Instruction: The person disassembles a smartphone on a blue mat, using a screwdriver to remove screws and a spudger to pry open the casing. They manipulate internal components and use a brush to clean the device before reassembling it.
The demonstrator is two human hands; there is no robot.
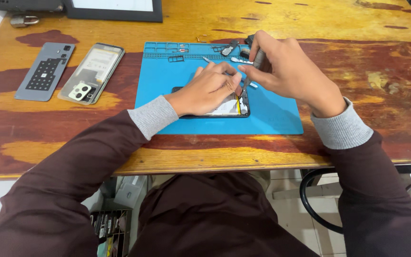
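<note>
We hold a slim grey screwdriver [258, 61] in our right hand [286, 71], fingers closed round its barrel, the tip angled down to the upper right corner of the opened phone [236, 108]. Our left hand [205, 90] lies over the phone, fingertips pinched together right beside the tip; whether they grip anything we cannot tell, as the spot is too small to read. The phone rests flat under that hand on the blue work mat [272, 114], and most of its inside is covered by the palm, so we make out only a pale patch and a yellow strip near the tool.

Beyond the grip, along the mat's far edge, runs a row of moulded compartments [167, 47]; a few hold tiny dark bits we cannot identify, and small loose parts [229, 47] lie just past our knuckles.

Well to the left of the grip, off the mat on the wooden table [357, 71], sit a phone back cover [91, 72] with its camera cluster and a grey inner frame [46, 71]. A framed dark panel [112, 9] is cut off at the top edge
</note>
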